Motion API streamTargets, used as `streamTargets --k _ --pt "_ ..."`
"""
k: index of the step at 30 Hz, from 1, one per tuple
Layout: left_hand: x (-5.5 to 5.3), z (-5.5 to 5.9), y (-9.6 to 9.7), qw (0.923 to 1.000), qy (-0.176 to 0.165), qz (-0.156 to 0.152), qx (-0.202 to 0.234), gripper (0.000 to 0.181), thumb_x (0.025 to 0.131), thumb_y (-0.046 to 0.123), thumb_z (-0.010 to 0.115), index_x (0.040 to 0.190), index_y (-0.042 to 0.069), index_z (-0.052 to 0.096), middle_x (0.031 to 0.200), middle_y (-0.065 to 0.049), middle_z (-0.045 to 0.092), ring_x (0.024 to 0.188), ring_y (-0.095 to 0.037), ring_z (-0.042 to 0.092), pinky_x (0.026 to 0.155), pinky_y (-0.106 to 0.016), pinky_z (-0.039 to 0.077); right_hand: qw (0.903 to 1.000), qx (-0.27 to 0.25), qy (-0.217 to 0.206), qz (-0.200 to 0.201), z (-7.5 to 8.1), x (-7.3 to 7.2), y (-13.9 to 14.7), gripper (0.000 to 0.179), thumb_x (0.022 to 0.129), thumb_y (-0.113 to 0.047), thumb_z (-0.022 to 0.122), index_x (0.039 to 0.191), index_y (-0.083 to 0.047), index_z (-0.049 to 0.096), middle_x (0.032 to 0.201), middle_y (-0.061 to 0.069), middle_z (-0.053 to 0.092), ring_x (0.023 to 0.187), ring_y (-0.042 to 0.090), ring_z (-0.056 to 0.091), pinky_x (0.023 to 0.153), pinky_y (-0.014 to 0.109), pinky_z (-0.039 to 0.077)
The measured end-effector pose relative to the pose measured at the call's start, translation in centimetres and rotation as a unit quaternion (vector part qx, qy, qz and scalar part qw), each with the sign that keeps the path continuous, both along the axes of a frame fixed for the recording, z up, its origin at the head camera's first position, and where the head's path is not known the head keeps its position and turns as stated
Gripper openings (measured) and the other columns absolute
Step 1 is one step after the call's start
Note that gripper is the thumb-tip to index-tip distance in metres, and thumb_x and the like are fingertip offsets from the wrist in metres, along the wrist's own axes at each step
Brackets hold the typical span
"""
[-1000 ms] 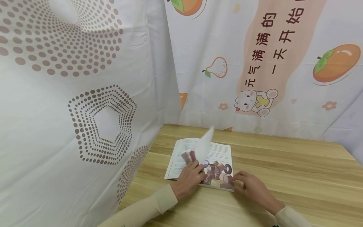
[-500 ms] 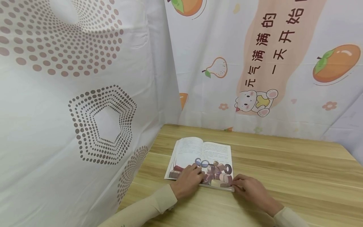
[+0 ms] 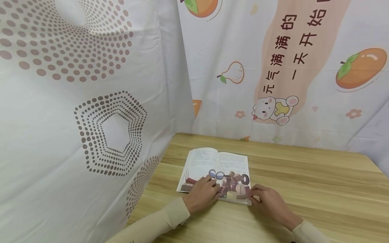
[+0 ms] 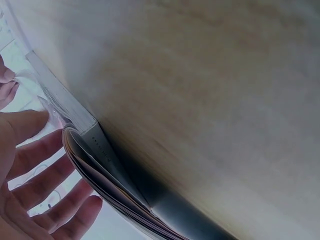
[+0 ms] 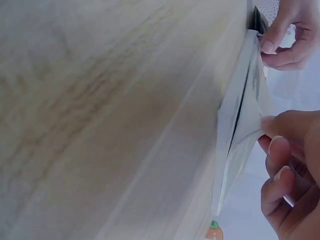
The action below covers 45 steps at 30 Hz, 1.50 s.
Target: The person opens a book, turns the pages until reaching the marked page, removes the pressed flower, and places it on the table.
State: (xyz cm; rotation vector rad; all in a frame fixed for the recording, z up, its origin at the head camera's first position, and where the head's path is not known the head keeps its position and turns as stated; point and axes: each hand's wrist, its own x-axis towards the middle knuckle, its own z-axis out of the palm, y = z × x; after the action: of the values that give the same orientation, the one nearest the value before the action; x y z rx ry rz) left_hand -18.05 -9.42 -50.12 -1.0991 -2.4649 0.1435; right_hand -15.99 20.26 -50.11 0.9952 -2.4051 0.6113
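The right hand (image 5: 296,172) pinches a page (image 5: 248,121), its lift clearest at the right-wrist frame's right; the relaxed left hand (image 3: 202,193) rests on the book (image 3: 232,163).

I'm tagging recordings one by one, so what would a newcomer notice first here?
Probably the open book on the wooden table, with the left hand resting across its near middle and the right hand pinching a page's near right corner. Behind it hangs a fruit-print cloth; a dotted cloth fills the left side.
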Motion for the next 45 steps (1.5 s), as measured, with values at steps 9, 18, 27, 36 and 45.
streamTargets --k 9,18,27,36,45 --pt "0.0 0.3 0.2 0.9997 -0.024 0.006 -0.004 0.041 0.092 0.061 0.064 0.097 0.023 0.076 0.088 0.009 0.066 0.081 -0.010 0.050 0.067 -0.024 0.040 0.9975 -0.044 -0.054 -0.010 1.2 -0.1 -0.1 0.018 0.080 -0.004 0.085 0.086 -0.018 0.077 0.091 -0.008 0.070 0.058 -0.010 0.040 0.050 0.016 0.038" --pt "0.0 0.5 0.2 0.9997 -0.020 0.008 -0.010 0.032 0.099 0.053 0.061 0.100 0.026 0.078 0.092 0.010 0.069 0.081 -0.010 0.050 0.068 -0.024 0.040 0.9971 -0.053 -0.051 -0.019 1.7 0.1 -0.3 0.019 0.081 -0.005 0.086 0.090 -0.020 0.079 0.093 -0.009 0.071 0.058 -0.010 0.040 0.050 0.016 0.038" --pt "-0.1 0.5 0.3 0.9995 -0.016 0.013 -0.023 0.031 0.101 0.050 0.059 0.102 0.026 0.079 0.094 0.010 0.070 0.081 -0.010 0.050 0.068 -0.024 0.041 0.9958 -0.063 -0.058 -0.034 1.8 0.2 -0.4 0.020 0.080 -0.005 0.086 0.091 -0.020 0.078 0.093 -0.008 0.071 0.057 -0.009 0.040 0.050 0.017 0.038" --pt "-0.3 0.2 0.3 0.9990 0.039 0.004 0.020 0.012 0.099 0.028 0.066 0.099 0.016 0.068 0.088 0.005 0.064 0.082 -0.012 0.055 0.065 -0.025 0.043 0.9850 -0.062 -0.130 -0.095 1.4 0.3 0.3 0.019 0.082 -0.012 0.086 0.094 -0.018 0.072 0.095 -0.006 0.068 0.057 -0.004 0.040 0.050 0.022 0.038" --pt "-0.5 0.5 0.2 0.9955 0.057 -0.038 0.065 0.015 0.093 0.006 0.067 0.084 0.017 0.069 0.085 0.005 0.057 0.079 -0.014 0.042 0.068 -0.026 0.034 0.9856 0.026 -0.163 -0.036 0.2 0.5 0.5 0.016 0.082 -0.014 0.086 0.095 -0.014 0.077 0.104 -0.002 0.069 0.080 0.006 0.061 0.068 0.027 0.053"
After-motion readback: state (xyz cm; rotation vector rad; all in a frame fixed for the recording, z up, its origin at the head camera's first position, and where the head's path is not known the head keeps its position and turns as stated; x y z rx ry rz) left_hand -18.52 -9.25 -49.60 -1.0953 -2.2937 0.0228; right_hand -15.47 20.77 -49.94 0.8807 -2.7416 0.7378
